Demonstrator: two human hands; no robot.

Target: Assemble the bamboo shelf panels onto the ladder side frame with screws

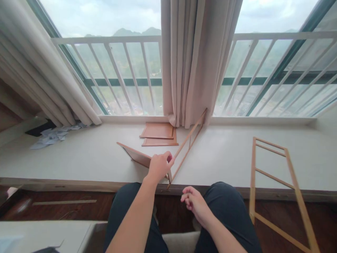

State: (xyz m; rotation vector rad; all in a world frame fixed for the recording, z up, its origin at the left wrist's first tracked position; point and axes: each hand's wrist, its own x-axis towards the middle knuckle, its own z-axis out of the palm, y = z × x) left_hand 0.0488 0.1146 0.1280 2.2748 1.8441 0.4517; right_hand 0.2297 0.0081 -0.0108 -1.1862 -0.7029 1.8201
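My left hand [158, 166] grips the near end of a slim wooden ladder-like frame [188, 141] that slants up against the beige curtain [193, 63], together with a wooden panel [135, 155] standing tilted on its edge on the pale window ledge [86, 154]. My right hand [193, 203] hovers over my right knee with its fingers loosely curled and nothing in it. Two flat wooden panels [158, 133] lie stacked on the ledge just behind the left hand, by the foot of the curtain.
A second, larger wooden ladder frame [273, 182] leans over the ledge's front edge at the right. Crumpled white plastic wrapping [52, 136] lies at the ledge's left end. A white railing [118, 77] backs the window. Dark wooden floor lies below.
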